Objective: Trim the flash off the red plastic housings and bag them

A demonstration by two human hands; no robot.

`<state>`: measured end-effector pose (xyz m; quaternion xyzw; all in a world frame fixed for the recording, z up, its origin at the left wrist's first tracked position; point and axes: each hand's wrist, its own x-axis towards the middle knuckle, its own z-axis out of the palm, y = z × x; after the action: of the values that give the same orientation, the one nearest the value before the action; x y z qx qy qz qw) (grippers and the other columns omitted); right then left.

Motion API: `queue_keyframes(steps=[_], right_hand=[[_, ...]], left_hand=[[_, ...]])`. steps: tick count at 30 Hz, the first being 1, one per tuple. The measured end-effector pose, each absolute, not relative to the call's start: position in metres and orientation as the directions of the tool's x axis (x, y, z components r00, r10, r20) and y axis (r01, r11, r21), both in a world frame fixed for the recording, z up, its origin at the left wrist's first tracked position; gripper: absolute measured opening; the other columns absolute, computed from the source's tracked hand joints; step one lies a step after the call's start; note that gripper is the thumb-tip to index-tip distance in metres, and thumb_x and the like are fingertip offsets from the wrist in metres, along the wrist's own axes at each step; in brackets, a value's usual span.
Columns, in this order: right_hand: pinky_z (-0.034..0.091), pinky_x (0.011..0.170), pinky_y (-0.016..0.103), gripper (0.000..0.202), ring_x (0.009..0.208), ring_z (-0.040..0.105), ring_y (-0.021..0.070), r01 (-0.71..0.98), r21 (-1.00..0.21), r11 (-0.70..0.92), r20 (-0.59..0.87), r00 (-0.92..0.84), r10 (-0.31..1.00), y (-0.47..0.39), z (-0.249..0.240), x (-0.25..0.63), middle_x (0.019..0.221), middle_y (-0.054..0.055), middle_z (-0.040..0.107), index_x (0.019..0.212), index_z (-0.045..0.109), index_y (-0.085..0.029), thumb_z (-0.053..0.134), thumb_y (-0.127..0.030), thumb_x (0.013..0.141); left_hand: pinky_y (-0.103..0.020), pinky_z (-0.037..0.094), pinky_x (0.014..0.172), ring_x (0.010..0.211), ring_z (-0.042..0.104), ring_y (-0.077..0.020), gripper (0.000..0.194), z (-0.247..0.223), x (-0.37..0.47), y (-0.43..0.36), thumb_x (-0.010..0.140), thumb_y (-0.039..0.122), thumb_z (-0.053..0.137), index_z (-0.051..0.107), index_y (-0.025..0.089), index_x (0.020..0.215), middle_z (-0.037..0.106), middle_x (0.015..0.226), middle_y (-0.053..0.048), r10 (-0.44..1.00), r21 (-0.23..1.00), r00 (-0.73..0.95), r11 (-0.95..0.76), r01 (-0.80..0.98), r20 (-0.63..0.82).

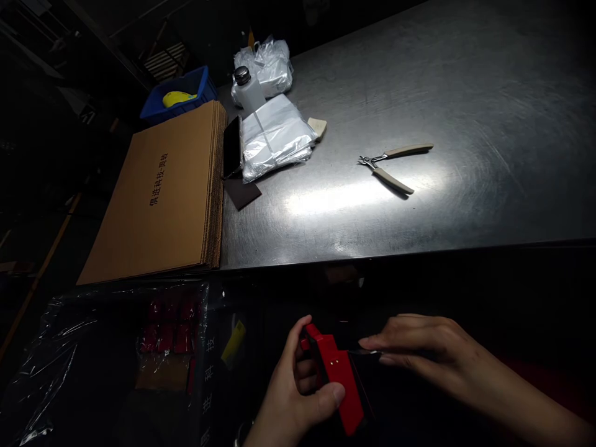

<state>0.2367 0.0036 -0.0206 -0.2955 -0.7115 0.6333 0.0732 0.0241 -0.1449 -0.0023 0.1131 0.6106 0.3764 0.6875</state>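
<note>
In front of the table's near edge, my left hand point(295, 394) grips a red plastic part point(343, 380), thumb on its face and fingers behind it. The part is tilted, has a stepped upper end and shows two small bright spots. From the right, my right hand point(428, 347) pinches a thin metal blade point(365, 352) between thumb and fingers. The blade points left, close to the part's upper right edge; whether it touches is unclear. Flush cutters point(393, 164) with pale handles lie spread on the metal table point(488, 136), away from both hands.
Flat cardboard sheets point(158, 192) are stacked at the table's left end. Beside them lie plastic bags point(277, 136), a bottle point(250, 90) and a dark phone-like slab point(232, 148). A blue bin point(202, 87) stands behind. Lower left, a plastic-lined crate point(207, 347) holds several red parts point(167, 326).
</note>
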Motion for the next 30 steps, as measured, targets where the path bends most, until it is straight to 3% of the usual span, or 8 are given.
queue_keyframes(steps=[11, 16, 18, 24, 30], right_hand=[[0.050, 0.064, 0.023, 0.019, 0.073, 0.069, 0.0142, 0.358, -0.932, 0.054, -0.291, -0.830, 0.476, 0.009, -0.021, 0.238, 0.081, -0.002, 0.073, 0.109, 0.078, -0.039, 0.066, -0.040, 0.094], [0.050, 0.065, 0.022, 0.032, 0.077, 0.069, 0.0134, 0.274, -0.933, 0.232, -0.111, -0.834, 0.540, 0.005, -0.028, 0.239, 0.085, -0.002, 0.073, 0.117, 0.074, -0.039, 0.062, -0.020, 0.095], [0.052, 0.067, 0.022, 0.035, 0.079, 0.069, 0.0133, 0.244, -0.943, 0.228, -0.066, -0.806, 0.588, 0.002, -0.030, 0.237, 0.088, -0.002, 0.073, 0.120, 0.072, -0.040, 0.061, -0.017, 0.095], [0.054, 0.071, 0.021, 0.024, 0.082, 0.072, 0.0140, 0.273, -0.962, 0.025, -0.214, -0.805, 0.553, 0.000, -0.031, 0.236, 0.089, -0.002, 0.076, 0.116, 0.075, -0.039, 0.068, -0.033, 0.094], [0.054, 0.074, 0.024, 0.024, 0.085, 0.072, 0.0163, 0.340, -0.940, -0.033, -0.310, -0.806, 0.504, 0.001, -0.033, 0.241, 0.092, 0.000, 0.076, 0.116, 0.076, -0.038, 0.066, -0.042, 0.094]], left_hand=[[-0.052, 0.049, 0.103, 0.120, 0.062, -0.0358, 0.107, -0.001, 0.025, -0.143, 0.070, 0.049, 0.086, 0.022, 0.027, 0.153, 0.052, 0.144, -0.018, 0.668, 0.636, -0.031, 0.691, -0.344, -0.743], [-0.050, 0.048, 0.104, 0.120, 0.063, -0.0348, 0.109, -0.002, 0.024, -0.142, 0.070, 0.048, 0.087, 0.021, 0.025, 0.154, 0.055, 0.141, -0.018, 0.675, 0.643, -0.020, 0.693, -0.325, -0.738], [-0.050, 0.048, 0.104, 0.120, 0.062, -0.0347, 0.109, -0.004, 0.023, -0.141, 0.069, 0.046, 0.088, 0.022, 0.025, 0.153, 0.053, 0.144, -0.017, 0.685, 0.643, -0.011, 0.679, -0.354, -0.729], [-0.048, 0.051, 0.098, 0.120, 0.062, -0.0357, 0.106, -0.005, 0.021, -0.141, 0.070, 0.046, 0.087, 0.024, 0.025, 0.152, 0.049, 0.145, -0.018, 0.665, 0.614, -0.015, 0.681, -0.398, -0.747], [-0.046, 0.052, 0.098, 0.121, 0.062, -0.0353, 0.106, -0.004, 0.023, -0.142, 0.070, 0.044, 0.087, 0.024, 0.026, 0.152, 0.049, 0.145, -0.017, 0.656, 0.605, -0.018, 0.685, -0.405, -0.754]])
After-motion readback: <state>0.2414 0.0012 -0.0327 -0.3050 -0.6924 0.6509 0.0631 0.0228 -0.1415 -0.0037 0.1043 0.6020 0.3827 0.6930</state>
